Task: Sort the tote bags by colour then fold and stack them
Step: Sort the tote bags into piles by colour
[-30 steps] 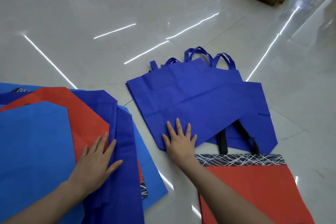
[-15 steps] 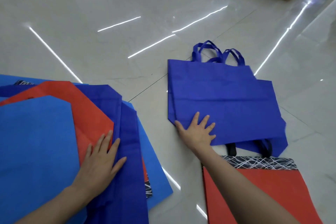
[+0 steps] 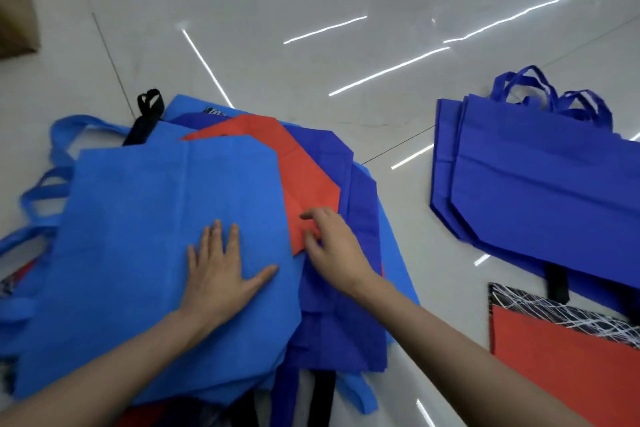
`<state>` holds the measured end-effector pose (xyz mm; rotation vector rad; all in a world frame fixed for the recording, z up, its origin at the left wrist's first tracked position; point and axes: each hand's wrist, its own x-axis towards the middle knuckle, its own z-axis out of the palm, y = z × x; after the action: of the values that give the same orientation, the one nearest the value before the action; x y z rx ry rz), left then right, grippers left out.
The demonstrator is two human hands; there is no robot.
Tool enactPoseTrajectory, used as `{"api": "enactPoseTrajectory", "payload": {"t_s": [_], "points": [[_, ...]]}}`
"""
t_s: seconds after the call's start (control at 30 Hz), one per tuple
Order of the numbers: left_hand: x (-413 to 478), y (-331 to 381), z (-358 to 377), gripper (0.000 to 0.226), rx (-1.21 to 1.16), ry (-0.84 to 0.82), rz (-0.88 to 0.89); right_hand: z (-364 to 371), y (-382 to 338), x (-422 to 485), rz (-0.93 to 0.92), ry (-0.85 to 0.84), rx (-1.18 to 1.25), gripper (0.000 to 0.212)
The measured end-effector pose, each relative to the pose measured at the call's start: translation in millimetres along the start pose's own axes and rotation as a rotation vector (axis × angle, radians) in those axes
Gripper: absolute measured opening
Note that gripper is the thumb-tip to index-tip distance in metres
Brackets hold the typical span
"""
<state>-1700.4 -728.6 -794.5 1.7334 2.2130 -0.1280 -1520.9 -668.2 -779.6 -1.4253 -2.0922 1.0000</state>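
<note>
Now right hand (image 3: 332,246) off dark blue stack (image 3: 540,184), right of mixed pile (image 3: 138,236); back at pile's red bag (image 3: 304,184) corner, fingers curled, grip unclear. Left hand (image 3: 221,274) flat atop pile. Red likely next.

Just the arms in shot: the left hand (image 3: 221,274) and the right hand (image 3: 334,246) are both bare. Behind them, the left forearm (image 3: 114,367) and the right forearm (image 3: 450,350) are uncovered right to the lower edge of the picture. The fingers look slim, though the nails are too blurred to make out in any detail.
</note>
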Motion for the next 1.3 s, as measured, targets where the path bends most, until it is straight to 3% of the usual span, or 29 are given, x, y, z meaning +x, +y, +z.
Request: {"api": "enactPoseTrajectory", "payload": {"t_s": [0.17,0.23,0.3,0.37,0.43,0.53,0.6,0.7,0.77,0.83,0.9,0.97,1.03,1.1,1.17,1.23,1.3], "points": [[-20.0,-18.7,6.9,0.136,0.002,-0.104,0.18,25.3,-36.8,9.8,0.538,0.042,0.602,0.038],[-26.7,-25.5,11.2,0.133,-0.031,-0.108,0.274,31.4,-42.3,11.6,0.628,0.077,0.829,0.034],[-31.5,-30.7,10.1,0.124,-0.029,-0.131,0.374,37.6,-41.0,10.0,0.618,0.067,0.864,0.025],[-32.7,-33.8,4.3,0.111,0.05,-0.044,0.476,38.6,-36.2,5.6,0.533,0.057,0.629,0.023],[-33.5,-38.2,-1.3,0.087,0.097,-0.026,0.449,32.2,-30.0,3.0,0.542,0.141,0.565,0.018],[-27.6,-41.4,-6.0,0.075,0.014,0.053,0.366,14.1,-19.1,6.9,0.649,0.367,0.76,0.017],[-20.7,-39.8,-11.3,0.075,0.001,0.171,0.309,3.3,-12.0,16.1,0.667,0.518,0.889,0.016],[-6.4,-38.4,-16.7,0.082,-0.012,0.202,0.193,-9.0,-1.1,43.4,0.691,0.745,1.043,0.018],[2.0,-37.8,-18.4,0.091,-0.018,0.171,0.158,-15.1,6.4,65.0,0.74,0.68,1.117,0.024],[9.6,-37.0,-18.0,0.111,-0.019,0.132,0.141,-19.5,10.8,83.7,0.786,0.416,1.198,0.032],[11.9,-37.3,-14.4,0.128,-0.035,0.052,0.132,-26.9,10.8,95.9,0.775,0.16,1.11,0.042],[10.9,-35.8,-12.0,0.133,-0.03,-0.012,0.143,-31.1,11.1,100.1,0.757,0.065,0.969,0.041],[10.8,-34.7,-7.7,0.133,-0.014,-0.049,0.163,-27.6,14.2,94.6,0.657,0.132,0.752,0.028],[11.0,-35.6,-4.3,0.133,0.02,-0.079,0.18,-17.3,19.8,82.7,0.44,0.226,0.285,0.021],[9.1,-39.6,-3.0,0.133,0.061,-0.135,0.203,-3.6,20.8,71.5,0.3,0.203,-0.059,0.028],[5.7,-45.0,-4.8,0.131,0.085,-0.177,0.236,5.5,16.6,65.8,0.341,0.16,-0.138,0.044],[1.2,-50.0,-8.6,0.129,0.106,-0.2,0.272,8.1,9.8,63.5,0.401,0.182,-0.114,0.048]]}}
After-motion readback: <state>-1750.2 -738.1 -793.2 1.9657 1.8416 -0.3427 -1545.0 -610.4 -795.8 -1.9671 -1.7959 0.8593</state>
